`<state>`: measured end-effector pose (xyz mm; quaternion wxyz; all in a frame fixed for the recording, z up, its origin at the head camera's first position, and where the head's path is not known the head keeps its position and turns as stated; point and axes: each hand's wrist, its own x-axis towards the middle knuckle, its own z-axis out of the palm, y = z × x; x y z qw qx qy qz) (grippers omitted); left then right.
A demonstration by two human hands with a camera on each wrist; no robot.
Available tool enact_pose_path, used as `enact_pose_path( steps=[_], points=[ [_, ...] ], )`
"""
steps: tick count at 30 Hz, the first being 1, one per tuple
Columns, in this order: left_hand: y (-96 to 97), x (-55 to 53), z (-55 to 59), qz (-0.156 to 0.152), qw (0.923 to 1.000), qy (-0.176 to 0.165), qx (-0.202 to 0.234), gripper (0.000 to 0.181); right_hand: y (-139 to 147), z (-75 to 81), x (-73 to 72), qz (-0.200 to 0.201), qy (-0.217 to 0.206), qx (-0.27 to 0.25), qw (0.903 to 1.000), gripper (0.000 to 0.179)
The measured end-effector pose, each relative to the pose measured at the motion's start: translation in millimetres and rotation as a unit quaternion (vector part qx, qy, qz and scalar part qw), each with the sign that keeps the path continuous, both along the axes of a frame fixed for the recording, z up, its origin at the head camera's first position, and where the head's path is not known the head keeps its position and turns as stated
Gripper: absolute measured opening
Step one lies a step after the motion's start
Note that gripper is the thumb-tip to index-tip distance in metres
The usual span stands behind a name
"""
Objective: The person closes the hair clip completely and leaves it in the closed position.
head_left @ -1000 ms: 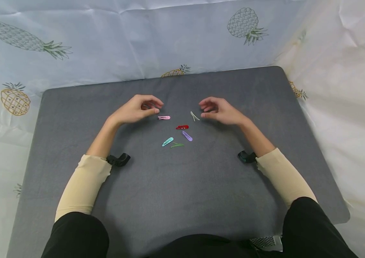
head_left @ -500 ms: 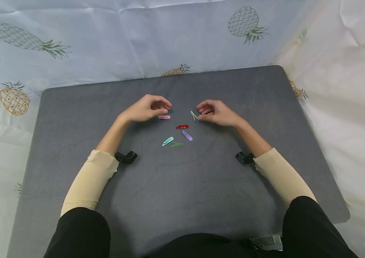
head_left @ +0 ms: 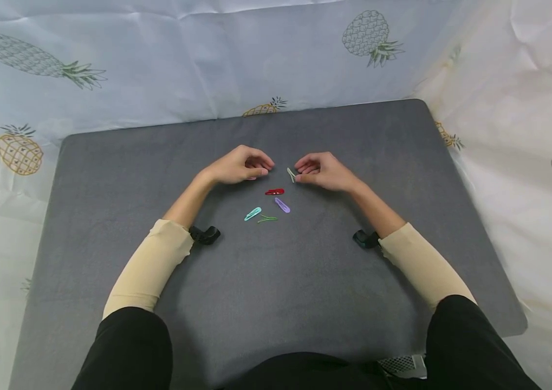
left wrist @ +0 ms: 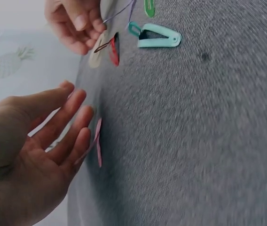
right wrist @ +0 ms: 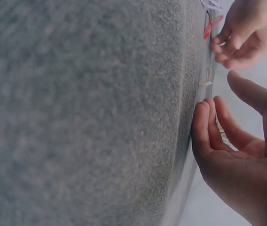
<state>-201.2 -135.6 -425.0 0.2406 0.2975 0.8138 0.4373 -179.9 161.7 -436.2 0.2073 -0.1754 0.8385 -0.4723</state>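
Observation:
My left hand [head_left: 241, 165] hovers over the table with relaxed fingers and holds nothing. A pink hair clip [left wrist: 98, 143] lies beside its fingers in the left wrist view; in the head view the hand nearly hides it. Opposite it, my right hand [head_left: 323, 171] is loosely bent with nothing in its grasp, its thumb tip right at a cream hair clip [head_left: 291, 174]. The same cream clip [right wrist: 208, 80] shows in the right wrist view between the two hands. Nearer to me lie a red clip [head_left: 274, 192], a purple clip [head_left: 283, 205], a teal clip [head_left: 253, 214] and a green clip [head_left: 267, 218].
A grey cloth covers the table [head_left: 276, 287]. Pineapple-print curtains [head_left: 183, 59] hang behind it and at both sides. Dark camera mounts [head_left: 205, 235] sit at both wrists, low over the cloth.
My left hand has moved right, passing over the pink hair clip so that it is now mostly covered. My right hand has shifted slightly left, toward the cream clip. The clips lie where they were.

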Motion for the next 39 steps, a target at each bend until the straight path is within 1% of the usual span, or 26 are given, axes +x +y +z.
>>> enact_pose_path(
  steps=[6, 10, 13, 16, 19, 26, 33, 39],
  points=[
    [11.8, -3.4, -3.9, -0.01, 0.9999, 0.003, -0.012, 0.026, -3, -1.0, 1.2, -0.006, 0.015, 0.022, 0.9996, 0.033],
    [21.6, -6.8, -5.3, -0.01, 0.9997, 0.015, -0.017, 0.025, -4, -1.4, 1.3, -0.01, 0.03, 0.041, 0.9987, 0.034],
    [28.7, -8.6, -7.3, -0.007, 0.9994, 0.026, -0.021, 0.023, -5, -2.8, 0.4, -0.012, 0.032, 0.049, 0.9982, 0.034],
    [34.2, -9.1, -9.4, 0.0, 0.9992, 0.031, -0.027, 0.023, -5, -3.0, 0.4, -0.014, 0.03, 0.049, 0.9982, 0.034],
    [38.2, -9.1, -10.6, 0.01, 0.9991, 0.028, -0.029, 0.023, -4, -3.3, 0.2, -0.016, 0.028, 0.047, 0.9984, 0.033],
    [44.3, -8.3, -8.3, 0.032, 0.9988, 0.015, -0.034, 0.021, -3, -6.0, -2.0, -0.022, 0.027, 0.047, 0.9983, 0.03],
    [50.4, -9.0, -6.9, 0.041, 0.9979, 0.021, -0.045, 0.019, -3, -6.0, -2.9, -0.025, 0.026, 0.048, 0.9982, 0.027],
    [54.3, -8.5, -8.2, 0.06, 0.9964, 0.015, -0.059, 0.015, -4, -4.9, -3.1, -0.022, 0.023, 0.052, 0.9981, 0.027]
  ],
)
